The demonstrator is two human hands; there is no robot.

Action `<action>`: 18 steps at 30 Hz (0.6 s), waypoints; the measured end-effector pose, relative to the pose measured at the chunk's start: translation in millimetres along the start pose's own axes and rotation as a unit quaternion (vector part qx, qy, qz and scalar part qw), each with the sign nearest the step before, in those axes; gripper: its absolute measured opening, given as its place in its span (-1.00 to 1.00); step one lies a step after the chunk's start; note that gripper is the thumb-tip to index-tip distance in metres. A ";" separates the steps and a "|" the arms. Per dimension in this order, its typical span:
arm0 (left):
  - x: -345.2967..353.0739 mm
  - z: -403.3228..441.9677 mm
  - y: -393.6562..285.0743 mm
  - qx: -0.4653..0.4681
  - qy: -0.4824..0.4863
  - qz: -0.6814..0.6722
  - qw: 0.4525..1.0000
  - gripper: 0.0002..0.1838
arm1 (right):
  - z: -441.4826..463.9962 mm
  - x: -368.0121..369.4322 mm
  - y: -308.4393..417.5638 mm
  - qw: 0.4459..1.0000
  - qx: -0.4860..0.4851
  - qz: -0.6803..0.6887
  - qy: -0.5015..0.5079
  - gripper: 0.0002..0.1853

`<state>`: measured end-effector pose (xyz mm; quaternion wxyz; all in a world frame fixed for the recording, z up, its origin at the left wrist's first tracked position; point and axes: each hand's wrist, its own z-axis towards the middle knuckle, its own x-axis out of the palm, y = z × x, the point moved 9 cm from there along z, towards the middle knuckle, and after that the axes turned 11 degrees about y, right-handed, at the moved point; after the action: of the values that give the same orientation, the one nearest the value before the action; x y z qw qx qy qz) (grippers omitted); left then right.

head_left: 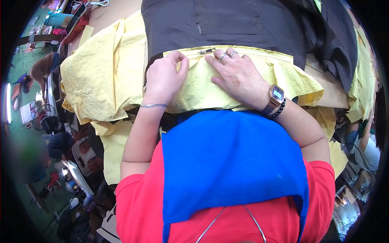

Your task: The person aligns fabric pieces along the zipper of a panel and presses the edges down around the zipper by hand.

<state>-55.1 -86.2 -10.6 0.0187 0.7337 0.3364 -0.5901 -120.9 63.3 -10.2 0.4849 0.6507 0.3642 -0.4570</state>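
Note:
Yellow crinkled fabric (194, 91) lies along the table's near side, its stitched upper strip bordering a dark garment piece (227, 24). My left hand (167, 77) is closed in a pinch at the left end of that strip, thumb and forefinger together on the yellow cloth. Flat on the same fabric rests my right hand (240, 76), fingers stretched and slightly apart, wearing rings and a watch. Between the two hands, a small dark-and-metal tool (207, 51) lies on the strip; its exact kind is too small to tell.
More yellow fabric (105, 73) is heaped at the left, and another yellow piece (362, 81) hangs at the right. A phone (75, 19) and a red basket (83, 24) are at the upper left. Another person (366, 146) is partly visible at the right edge.

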 end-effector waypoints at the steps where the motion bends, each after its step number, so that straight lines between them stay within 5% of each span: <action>1: 0.1 1.2 2.4 -0.006 0.004 -0.012 1.000 -0.76 | 0.2 1.1 -0.7 1.000 0.002 0.002 0.008 -0.40; 7: -7.7 1.7 1.3 0.049 -0.073 0.002 0.996 -0.77 | 2.2 2.5 -1.9 1.000 0.012 -0.001 0.023 -0.40; 18: -3.4 6.7 4.0 0.025 -0.054 0.034 0.998 -0.74 | 2.5 1.7 -1.4 1.000 0.007 0.001 0.007 -0.42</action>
<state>-58.9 -93.7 -11.1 0.0381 0.7121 0.2949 -0.6359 -122.3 61.2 -12.6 0.4783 0.6575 0.3635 -0.4547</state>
